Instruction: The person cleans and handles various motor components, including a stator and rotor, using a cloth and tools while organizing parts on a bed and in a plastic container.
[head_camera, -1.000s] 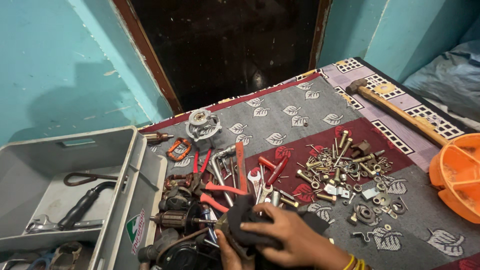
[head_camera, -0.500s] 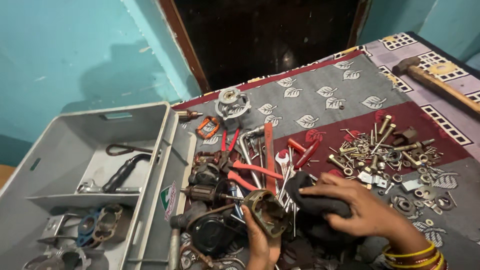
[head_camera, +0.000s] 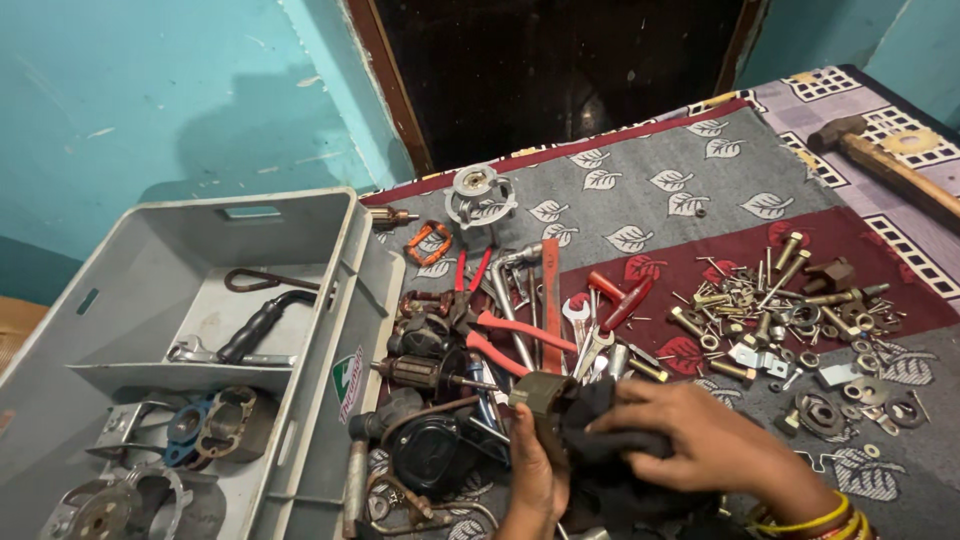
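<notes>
My left hand (head_camera: 538, 478) grips a rusty round metal part (head_camera: 541, 397) from below, at the bottom middle of the head view. My right hand (head_camera: 710, 440) presses a black cloth (head_camera: 610, 450) against that part from the right. Both hands hover over a pile of tools on the patterned mat: red-handled pliers (head_camera: 500, 335), spanners (head_camera: 580, 325) and a small motor armature (head_camera: 415, 372). A black round housing (head_camera: 430, 450) lies just left of my left hand.
A grey plastic crate (head_camera: 330, 300) at left holds a black-handled tool (head_camera: 255, 325), a spanner and metal fittings. Several bolts, nuts and washers (head_camera: 790, 320) are scattered at right. A wooden-handled hammer (head_camera: 885, 165) lies at far right. A silver housing (head_camera: 478, 195) sits near the dark doorway.
The view has shifted, so the crate fills more of the left side. My left hand has turned the rusty part upright while my right hand keeps the cloth on it.
</notes>
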